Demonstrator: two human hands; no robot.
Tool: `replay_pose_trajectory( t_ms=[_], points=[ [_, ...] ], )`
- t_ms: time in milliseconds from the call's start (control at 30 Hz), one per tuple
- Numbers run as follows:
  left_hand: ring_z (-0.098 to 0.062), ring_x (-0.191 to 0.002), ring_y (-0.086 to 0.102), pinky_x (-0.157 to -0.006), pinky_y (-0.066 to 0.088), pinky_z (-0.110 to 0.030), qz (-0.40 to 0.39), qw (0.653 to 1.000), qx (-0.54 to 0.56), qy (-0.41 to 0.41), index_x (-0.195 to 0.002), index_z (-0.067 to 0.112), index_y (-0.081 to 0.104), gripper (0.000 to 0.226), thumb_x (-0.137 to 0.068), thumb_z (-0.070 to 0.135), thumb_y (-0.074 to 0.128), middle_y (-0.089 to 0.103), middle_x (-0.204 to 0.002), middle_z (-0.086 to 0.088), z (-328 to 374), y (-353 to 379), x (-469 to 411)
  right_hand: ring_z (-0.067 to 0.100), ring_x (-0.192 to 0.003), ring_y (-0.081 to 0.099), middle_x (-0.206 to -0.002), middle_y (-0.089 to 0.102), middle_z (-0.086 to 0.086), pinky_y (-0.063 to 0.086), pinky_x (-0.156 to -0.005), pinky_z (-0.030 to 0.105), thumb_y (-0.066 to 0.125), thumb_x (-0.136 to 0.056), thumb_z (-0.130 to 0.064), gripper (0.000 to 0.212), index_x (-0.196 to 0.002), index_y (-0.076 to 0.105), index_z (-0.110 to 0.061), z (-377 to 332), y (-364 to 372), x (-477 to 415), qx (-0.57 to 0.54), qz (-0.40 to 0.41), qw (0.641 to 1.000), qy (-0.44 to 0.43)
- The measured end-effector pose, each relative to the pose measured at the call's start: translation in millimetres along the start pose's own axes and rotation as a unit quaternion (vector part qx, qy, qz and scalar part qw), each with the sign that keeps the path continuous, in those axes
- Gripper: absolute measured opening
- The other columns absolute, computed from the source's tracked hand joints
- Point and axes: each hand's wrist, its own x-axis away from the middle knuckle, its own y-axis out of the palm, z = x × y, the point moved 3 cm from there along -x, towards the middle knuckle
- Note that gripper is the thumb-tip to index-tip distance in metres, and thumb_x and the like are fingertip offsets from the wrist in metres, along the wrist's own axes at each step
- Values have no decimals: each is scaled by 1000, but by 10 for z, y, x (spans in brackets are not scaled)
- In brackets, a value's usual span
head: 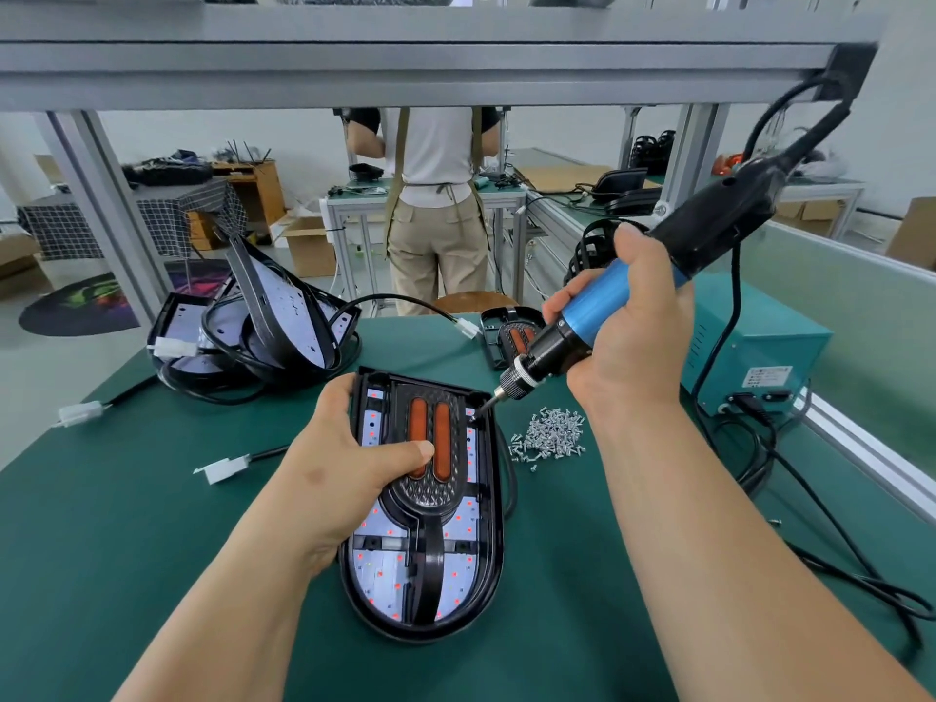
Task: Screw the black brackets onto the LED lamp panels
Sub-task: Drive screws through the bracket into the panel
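Two bare hands over a green table [101, 499], left hand [344, 463] gripping the near-centre LED lamp panel [375, 570], thumb pressing its black bracket [430, 499], right hand [633, 336] wrapped round an electric screwdriver [592, 311], bit [486, 403] at the panel's far right corner, screw pile [552, 438] just right.

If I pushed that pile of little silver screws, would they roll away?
They'd probably scatter, since the screws lie loose in a heap. The green mat looks soft, so they likely wouldn't roll far. Each looks tiny, so probably light.
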Motion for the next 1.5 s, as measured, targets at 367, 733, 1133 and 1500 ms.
replay_pose_trajectory(
  t_ms=[367, 733, 1133, 1500],
  points=[
    [-32, -79, 69, -75, 59, -43, -2, 991, 25, -131, -118, 2, 54, 42, -81, -12, 69, 70, -107, -26, -97, -2, -97, 21, -53, 50, -67, 52, 2, 49, -52, 30, 69, -82, -21, 21, -89, 50, -19, 294, 158, 195, 102, -77, 990, -51],
    [-33, -85, 70, -83, 59, -48, -2, 989, 12, -146, -111, 10, 54, 43, -78, -5, 76, 71, -104, -20, -137, -12, -162, 23, -52, 56, -70, 56, 1, 50, -54, 31, 72, -76, -36, 35, -95, 48, -21, 317, 312, 295, 153, -131, 976, -88],
    [-32, -87, 70, -86, 57, -46, -6, 990, 15, -137, -114, 8, 54, 44, -78, -6, 76, 71, -103, -18, -157, -12, -181, 20, -49, 51, -72, 52, 7, 49, -54, 32, 70, -84, -27, 23, -95, 49, -24, 302, 263, 279, 144, -123, 978, -87],
    [-34, -89, 70, -89, 57, -51, -11, 991, 8, -132, -113, 8, 55, 44, -77, -3, 77, 71, -105, -20, -164, -19, -187, 22, -48, 51, -78, 50, 17, 48, -52, 31, 68, -87, -24, 21, -96, 49, -21, 305, 246, 252, 145, -118, 979, -85]
  ],
)
